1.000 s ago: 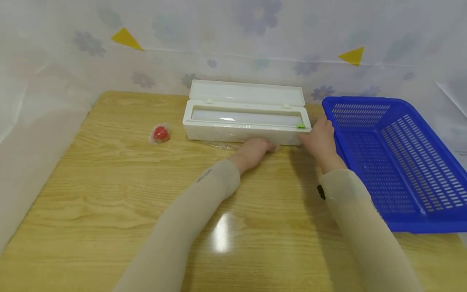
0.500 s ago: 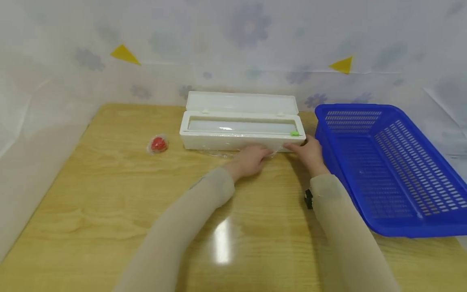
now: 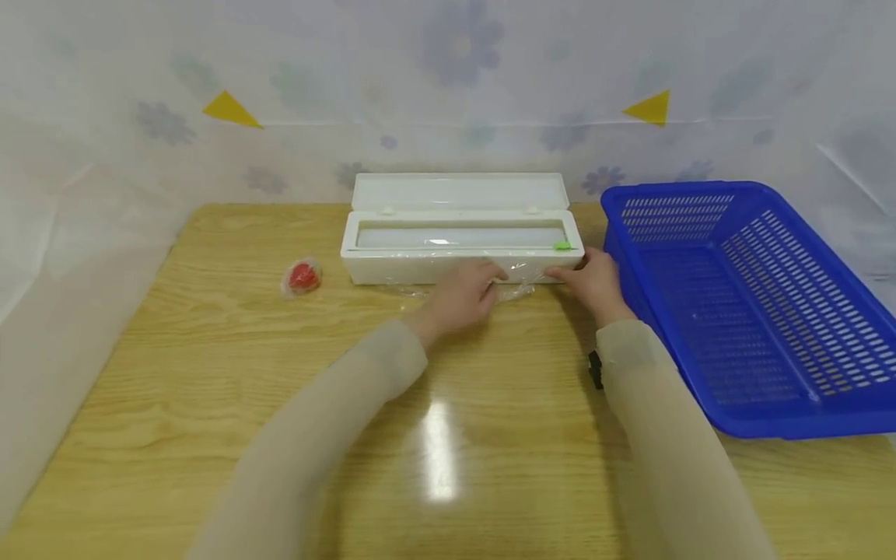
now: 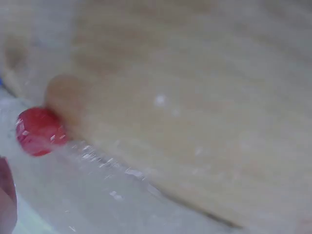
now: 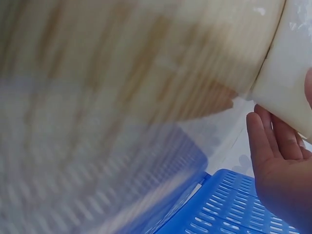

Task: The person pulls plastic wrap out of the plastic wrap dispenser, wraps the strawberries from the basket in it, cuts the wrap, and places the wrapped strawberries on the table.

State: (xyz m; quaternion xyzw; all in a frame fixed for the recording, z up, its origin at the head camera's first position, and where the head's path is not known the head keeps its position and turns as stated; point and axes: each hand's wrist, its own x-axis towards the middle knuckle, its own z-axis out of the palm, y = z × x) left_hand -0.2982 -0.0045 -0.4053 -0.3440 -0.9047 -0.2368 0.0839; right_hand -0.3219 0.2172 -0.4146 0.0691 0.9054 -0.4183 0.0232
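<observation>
A white plastic wrap dispenser (image 3: pixel 406 268) stands at the back of the table with its lid (image 3: pixel 458 191) raised. A pale roll (image 3: pixel 462 236) lies inside it, and a green slide cutter (image 3: pixel 562 246) sits at the right of its front rail. Clear plastic wrap (image 3: pixel 518 292) hangs down the front. My left hand (image 3: pixel 455 302) pinches this film before the box's middle; its fingertips are partly hidden. With thumb in front and fingers round the end, my right hand (image 3: pixel 598 286) grips the dispenser's right corner. Left of the box lies a red ball-like item (image 3: pixel 303 276) in clear film.
A blue plastic basket (image 3: pixel 644 327) with slotted walls stands at the right, close beside my right hand. Behind the table hangs a flower-patterned sheet (image 3: pixel 315 148) with yellow triangles on it. Wooden tabletop (image 3: pixel 210 404) extends in front of the dispenser.
My left hand has shifted slightly left and up along the dispenser's front, and more film shows to its right. The right hand's thumb has come round onto the box's front. The view has shifted slightly.
</observation>
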